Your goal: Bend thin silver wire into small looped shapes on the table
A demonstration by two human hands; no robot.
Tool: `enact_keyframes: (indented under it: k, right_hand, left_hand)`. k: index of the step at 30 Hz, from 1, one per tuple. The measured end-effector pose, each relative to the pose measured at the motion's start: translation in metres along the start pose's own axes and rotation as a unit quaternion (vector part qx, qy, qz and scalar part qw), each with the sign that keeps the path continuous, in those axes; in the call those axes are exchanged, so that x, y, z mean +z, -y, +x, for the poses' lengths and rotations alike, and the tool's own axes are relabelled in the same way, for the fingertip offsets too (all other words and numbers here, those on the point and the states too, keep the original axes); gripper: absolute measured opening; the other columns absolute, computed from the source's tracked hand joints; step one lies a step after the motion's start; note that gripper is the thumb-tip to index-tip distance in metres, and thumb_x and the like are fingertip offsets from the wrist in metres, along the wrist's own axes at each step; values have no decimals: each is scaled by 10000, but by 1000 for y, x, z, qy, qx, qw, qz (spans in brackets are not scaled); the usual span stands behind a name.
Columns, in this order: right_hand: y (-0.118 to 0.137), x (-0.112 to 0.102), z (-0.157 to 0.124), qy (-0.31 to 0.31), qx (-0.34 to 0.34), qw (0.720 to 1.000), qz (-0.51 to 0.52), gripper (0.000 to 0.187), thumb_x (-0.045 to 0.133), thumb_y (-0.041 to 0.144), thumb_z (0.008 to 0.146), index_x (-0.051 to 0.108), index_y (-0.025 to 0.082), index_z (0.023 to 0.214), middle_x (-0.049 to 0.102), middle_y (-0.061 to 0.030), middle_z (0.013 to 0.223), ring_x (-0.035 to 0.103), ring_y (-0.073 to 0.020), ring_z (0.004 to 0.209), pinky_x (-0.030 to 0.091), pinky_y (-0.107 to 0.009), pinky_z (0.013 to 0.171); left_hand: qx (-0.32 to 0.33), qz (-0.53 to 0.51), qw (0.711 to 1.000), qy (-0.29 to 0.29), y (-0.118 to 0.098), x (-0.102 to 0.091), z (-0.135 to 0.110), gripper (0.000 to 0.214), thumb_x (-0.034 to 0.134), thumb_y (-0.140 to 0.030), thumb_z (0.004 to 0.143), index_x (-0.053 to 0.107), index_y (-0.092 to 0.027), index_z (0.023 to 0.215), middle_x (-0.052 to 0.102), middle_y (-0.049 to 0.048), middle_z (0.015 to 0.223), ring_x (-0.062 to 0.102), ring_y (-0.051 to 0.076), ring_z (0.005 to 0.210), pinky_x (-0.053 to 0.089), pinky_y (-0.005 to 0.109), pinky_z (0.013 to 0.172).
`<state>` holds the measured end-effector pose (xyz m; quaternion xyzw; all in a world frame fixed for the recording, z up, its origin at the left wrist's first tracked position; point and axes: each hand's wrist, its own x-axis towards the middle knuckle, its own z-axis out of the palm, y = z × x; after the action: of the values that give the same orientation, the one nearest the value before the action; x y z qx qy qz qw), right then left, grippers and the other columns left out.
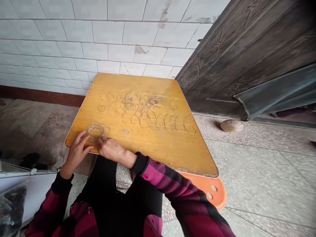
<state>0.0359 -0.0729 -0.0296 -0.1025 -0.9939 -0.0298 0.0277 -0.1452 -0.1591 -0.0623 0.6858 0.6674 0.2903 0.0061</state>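
A coil of thin silvery wire (96, 131) is sitting near the front left corner of a yellow wooden tabletop (168, 151), its many fine strands bunching into one loose ring. Single wire loops (169, 122) are lying flat in uneven rows across the middle of the table, most curling open like a hand-drawn numeral six and standing slightly apart. Toward the far centre, a tangled clump of wire loops (130, 100) is overlapping and crossing, with a second, smaller knot of wire (154, 99) sitting just to its right.
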Motion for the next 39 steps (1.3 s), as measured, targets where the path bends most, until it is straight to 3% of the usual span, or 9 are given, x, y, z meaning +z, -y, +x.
enact_keyframes:
  k: [7, 14, 24, 31, 39]
  right_hand:
    - [-9, -8, 0, 16, -41, 999, -18, 276, 376, 64, 912, 650, 68, 882, 642, -170, 886, 602, -246, 825, 486, -328, 561]
    - [-14, -12, 4, 35, -33, 999, -1, 232, 413, 46, 895, 645, 48, 886, 639, -179, 868, 598, -232, 792, 473, -316, 546]
    - [-41, -5, -17, -113, -52, 992, -5, 260, 353, 110, 975, 594, 120, 877, 616, -93, 837, 549, -205, 857, 438, -310, 617]
    - [-43, 3, -16, -51, -20, 998, 18, 179, 401, 113, 963, 579, 120, 975, 617, -98, 932, 570, -188, 862, 440, -282, 589]
    - [-46, 1, -13, -53, -13, 998, -6, 206, 373, 103, 968, 578, 127, 965, 617, -94, 889, 571, -204, 839, 446, -304, 593]
  left_hand:
    - [-15, -11, 1000, 11, 1, -4, 7, 339, 515, -303, 890, 574, -200, 1208, 494, 132, 1343, 532, 280, 1200, 441, 458, 1021]
    - [21, 18, 999, 38, 0, -3, 27, 405, 396, -124, 866, 623, -202, 1192, 530, 121, 1318, 508, 285, 1202, 432, 482, 1024]
    - [25, 50, 998, 33, 2, 2, 24, 369, 385, -131, 886, 625, -177, 1163, 553, 117, 1295, 499, 281, 1189, 426, 468, 1011]
    - [-4, 26, 999, 23, -1, 3, 21, 342, 396, -166, 903, 612, -173, 1168, 519, 123, 1326, 490, 264, 1218, 410, 444, 1040]
    - [39, 38, 998, 16, -13, 2, 18, 257, 510, -245, 899, 619, -166, 1118, 545, 124, 1306, 513, 272, 1175, 445, 433, 999]
